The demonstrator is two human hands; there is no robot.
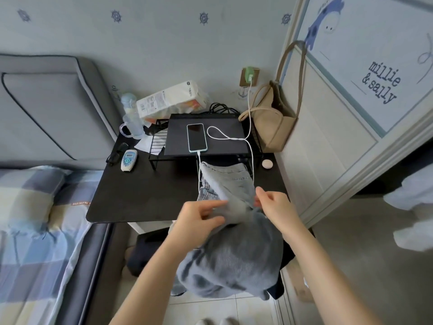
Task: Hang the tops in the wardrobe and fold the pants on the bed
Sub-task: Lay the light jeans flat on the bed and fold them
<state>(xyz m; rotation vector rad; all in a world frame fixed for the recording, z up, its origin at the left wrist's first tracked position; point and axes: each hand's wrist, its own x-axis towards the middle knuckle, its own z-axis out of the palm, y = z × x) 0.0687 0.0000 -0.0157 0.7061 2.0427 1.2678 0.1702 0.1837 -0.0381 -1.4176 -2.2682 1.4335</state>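
Observation:
Light grey-blue jeans (230,252) hang off the front edge of a black bedside table (140,195), their waistband lying on the tabletop. My left hand (199,219) pinches the denim from the left. My right hand (274,205) grips the same fold from the right. The bed (35,231), with a blue checked cover, lies at the left. The wardrobe (328,141), a white door with a cartoon print, stands at the right; pale garments (414,207) show inside its open part at the far right.
A phone (196,137) on a white charging cable lies on a black wire shelf (206,134) on the table. A beige bag (274,123) hangs by the wardrobe. A water bottle (132,118), a tissue pack (171,99) and a small remote (128,160) crowd the back left.

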